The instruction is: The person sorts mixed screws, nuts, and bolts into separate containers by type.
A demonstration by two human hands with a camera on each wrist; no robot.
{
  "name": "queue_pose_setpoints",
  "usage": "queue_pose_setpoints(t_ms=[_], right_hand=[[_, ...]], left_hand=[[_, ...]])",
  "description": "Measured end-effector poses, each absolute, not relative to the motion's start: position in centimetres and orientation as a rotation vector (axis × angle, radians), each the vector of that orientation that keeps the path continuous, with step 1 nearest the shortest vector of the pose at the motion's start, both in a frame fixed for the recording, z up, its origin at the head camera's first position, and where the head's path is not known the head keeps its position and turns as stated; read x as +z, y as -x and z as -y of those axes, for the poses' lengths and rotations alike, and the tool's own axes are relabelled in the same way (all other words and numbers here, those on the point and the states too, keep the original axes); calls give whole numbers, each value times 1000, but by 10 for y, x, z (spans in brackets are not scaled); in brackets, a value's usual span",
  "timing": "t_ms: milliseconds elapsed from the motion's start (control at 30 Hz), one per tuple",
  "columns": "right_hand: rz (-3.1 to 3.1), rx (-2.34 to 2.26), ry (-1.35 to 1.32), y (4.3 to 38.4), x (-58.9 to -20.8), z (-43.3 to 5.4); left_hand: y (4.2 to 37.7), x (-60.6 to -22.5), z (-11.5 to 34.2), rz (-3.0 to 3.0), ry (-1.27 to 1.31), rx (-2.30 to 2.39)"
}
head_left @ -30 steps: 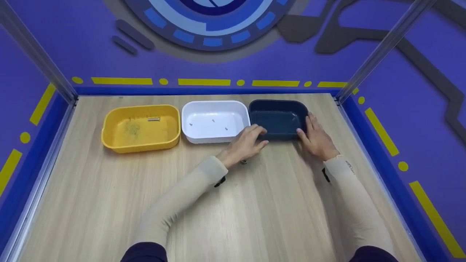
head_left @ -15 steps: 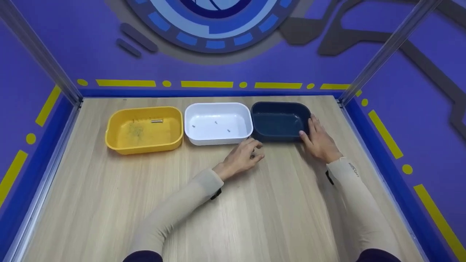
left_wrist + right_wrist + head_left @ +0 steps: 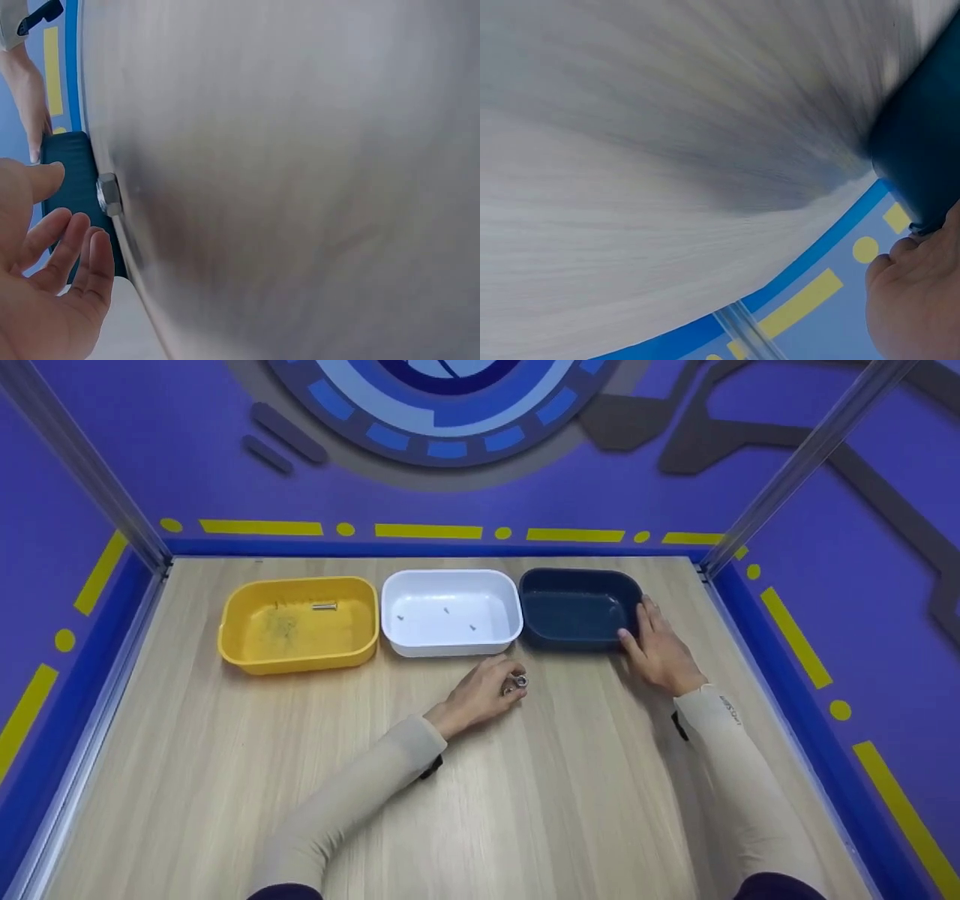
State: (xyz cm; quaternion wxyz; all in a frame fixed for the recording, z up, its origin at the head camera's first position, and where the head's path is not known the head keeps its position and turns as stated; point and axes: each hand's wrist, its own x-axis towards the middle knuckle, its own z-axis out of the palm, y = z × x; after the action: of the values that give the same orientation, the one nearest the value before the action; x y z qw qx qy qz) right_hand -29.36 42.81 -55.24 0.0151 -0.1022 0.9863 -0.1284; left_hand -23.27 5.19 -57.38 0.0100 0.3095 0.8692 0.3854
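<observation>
In the head view a metal nut [image 3: 520,681] stands on the wooden table, between the thumb and fingers of my left hand [image 3: 480,694]. The left wrist view has the nut [image 3: 109,195] just beyond the spread thumb and loosely bent fingers, with a gap around it. My right hand [image 3: 660,652] rests against the dark blue tray [image 3: 574,645] at its front right corner. Its straight fingers lie along the outer right wall and the thumb touches the front rim. Only part of this hand [image 3: 919,300] shows in the right wrist view.
Left of the dark tray stand a white tray [image 3: 454,649] with several small screws and a yellow tray [image 3: 300,666] with a metal pin [image 3: 324,607] in it. All three form a row near the back wall. Purple panels enclose the table [image 3: 525,810] at the back and sides.
My left hand has drawn back from the dark tray's front toward the lower left, and the nut now shows between its fingers. My right hand has stayed at the tray's corner.
</observation>
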Motion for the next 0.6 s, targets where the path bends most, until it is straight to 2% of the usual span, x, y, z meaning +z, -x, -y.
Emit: queue_pose_setpoints(t_ms=[600], right_hand=[[-3073,-419,298,294,-554,-428]], left_hand=[[233,-581,-34,-2695,-905,1103]])
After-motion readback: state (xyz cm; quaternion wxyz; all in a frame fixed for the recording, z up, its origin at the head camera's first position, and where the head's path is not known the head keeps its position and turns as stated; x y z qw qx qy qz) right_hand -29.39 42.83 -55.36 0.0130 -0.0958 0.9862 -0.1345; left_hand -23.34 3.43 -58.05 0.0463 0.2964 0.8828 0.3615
